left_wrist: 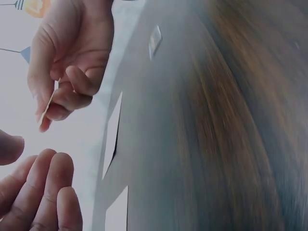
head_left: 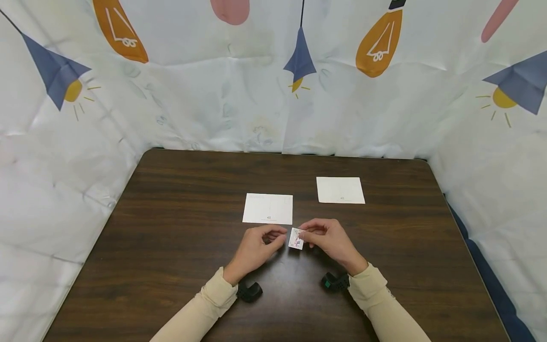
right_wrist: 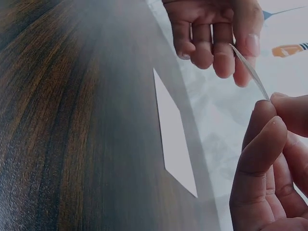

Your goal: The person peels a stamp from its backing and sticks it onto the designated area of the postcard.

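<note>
Our right hand (head_left: 330, 238) pinches a small card (head_left: 294, 239); just left of it hovers our left hand (head_left: 256, 244), fingertips parted.

The left forearm (head_left: 190, 311) and right forearm (head_left: 386, 308), both sleeved, reach forward from the near side and slant inward, bringing the hands close together but apart. The left hand (head_left: 256, 244) is loosely curved, its thumb (left_wrist: 8, 148) spread from its fingers (left_wrist: 57, 175), palm side facing across. The right hand (head_left: 331, 240) pinches between thumb (right_wrist: 291, 113) and index finger, the other fingers (right_wrist: 260, 151) bent inward behind that grip.
</note>
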Available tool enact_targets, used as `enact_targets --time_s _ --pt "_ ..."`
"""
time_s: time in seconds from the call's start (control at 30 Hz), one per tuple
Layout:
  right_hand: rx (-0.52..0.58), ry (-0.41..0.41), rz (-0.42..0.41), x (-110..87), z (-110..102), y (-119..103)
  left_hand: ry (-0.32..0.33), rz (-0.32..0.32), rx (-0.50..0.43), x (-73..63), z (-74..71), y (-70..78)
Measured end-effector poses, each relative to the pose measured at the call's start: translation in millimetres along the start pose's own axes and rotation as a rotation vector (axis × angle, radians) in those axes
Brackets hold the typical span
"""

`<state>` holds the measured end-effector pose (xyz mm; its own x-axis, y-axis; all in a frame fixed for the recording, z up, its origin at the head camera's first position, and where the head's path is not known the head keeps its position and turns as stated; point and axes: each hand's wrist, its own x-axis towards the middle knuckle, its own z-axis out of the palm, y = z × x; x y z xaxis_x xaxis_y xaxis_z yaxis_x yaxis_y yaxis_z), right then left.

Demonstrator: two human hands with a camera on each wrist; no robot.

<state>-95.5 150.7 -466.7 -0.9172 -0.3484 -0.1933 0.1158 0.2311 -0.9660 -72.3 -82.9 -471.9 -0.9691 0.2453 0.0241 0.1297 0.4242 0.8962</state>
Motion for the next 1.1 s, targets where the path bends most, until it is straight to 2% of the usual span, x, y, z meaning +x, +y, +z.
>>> enact_targets --time_s 0.37,0.53,0.83,1.1 --pt "-0.014 -0.020 -0.009 -1.1 -0.4 -1.9 -0.054 -0.141 -0.193 3.5 7.4 -2.4" --pt "-0.008 -0.011 -0.016 -1.3 0.5 -1.3 -0.054 -0.168 -0.250 4.5 9.2 -0.3" --pt "0.107 0.013 -0.018 -2.9 1.7 1.5 -0.031 -0.206 -0.366 6.8 11.1 -1.2" --pt "0.188 0.002 -0.074 -3.5 -1.6 4.2 -0.028 -0.258 -0.435 8.3 10.6 1.9"
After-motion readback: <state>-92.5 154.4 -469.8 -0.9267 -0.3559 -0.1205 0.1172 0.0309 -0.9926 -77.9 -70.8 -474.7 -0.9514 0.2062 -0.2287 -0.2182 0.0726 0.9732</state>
